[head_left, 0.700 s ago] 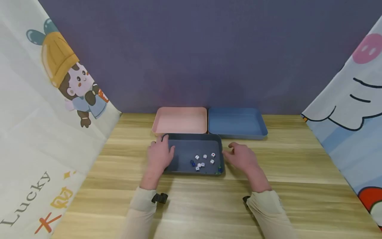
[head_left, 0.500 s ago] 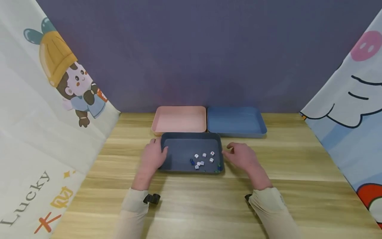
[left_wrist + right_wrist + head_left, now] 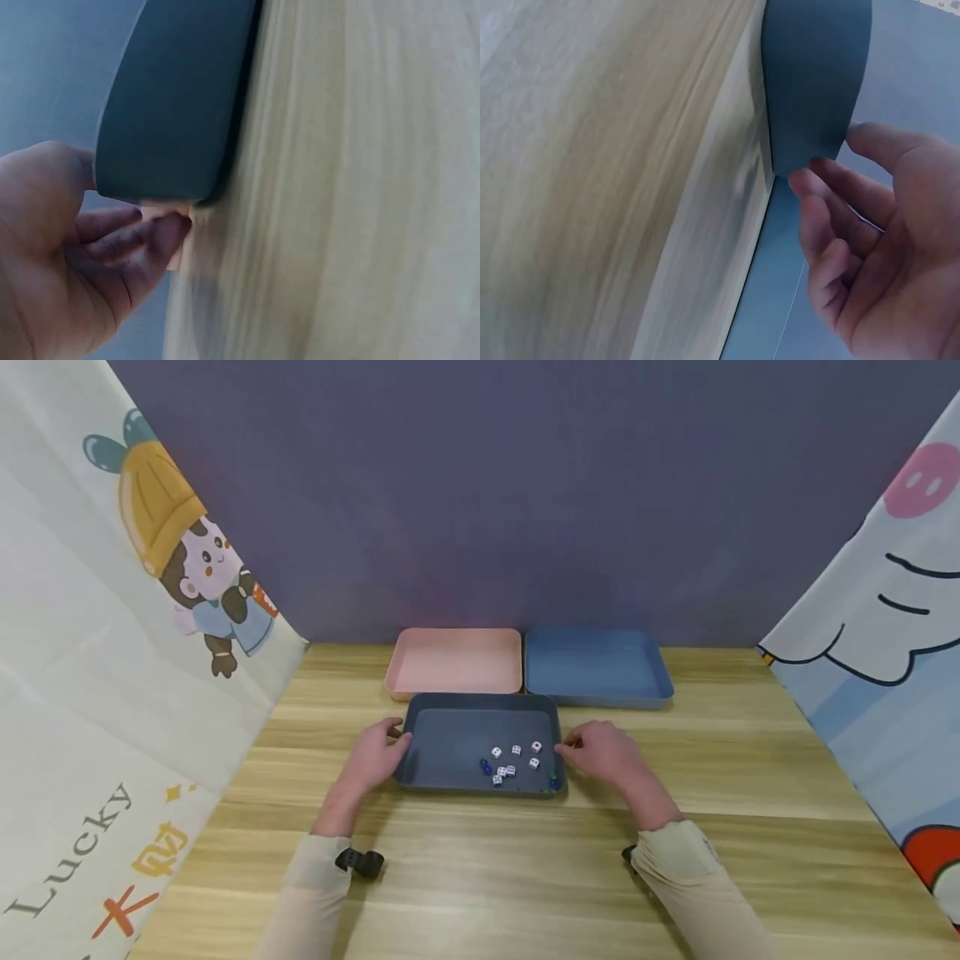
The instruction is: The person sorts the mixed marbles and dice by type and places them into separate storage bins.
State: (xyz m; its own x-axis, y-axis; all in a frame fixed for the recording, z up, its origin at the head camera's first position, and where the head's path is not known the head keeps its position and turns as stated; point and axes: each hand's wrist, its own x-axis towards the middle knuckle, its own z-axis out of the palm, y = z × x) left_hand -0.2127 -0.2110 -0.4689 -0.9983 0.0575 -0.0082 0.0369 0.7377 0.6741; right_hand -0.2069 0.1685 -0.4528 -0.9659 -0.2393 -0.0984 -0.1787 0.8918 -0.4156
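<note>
A dark grey tray (image 3: 457,735) lies across the middle of the table. Several white dice (image 3: 516,750) are scattered in its right half. Two small dark blue pieces (image 3: 486,767) lie beside them, and small blue and green pieces (image 3: 553,781) sit in the near right corner. My left hand (image 3: 375,752) is at the tray's left end, thumb over the rim and curled fingers outside, as the left wrist view (image 3: 127,247) also shows. At the right end my right hand (image 3: 606,752) pinches the rim; the right wrist view shows its fingertips (image 3: 810,169) against the outer wall.
Behind the grey tray stand a pink tray (image 3: 457,664) on the left and a blue tray (image 3: 596,668) on the right, side by side. A dark backdrop (image 3: 480,502) rises behind them. Printed cloths (image 3: 67,693) border the wooden table (image 3: 510,877) on both sides.
My left hand has moved from over the tray's far left corner outward and nearer, down its left end. The right hand has stayed at the right end. The dice keep their places.
</note>
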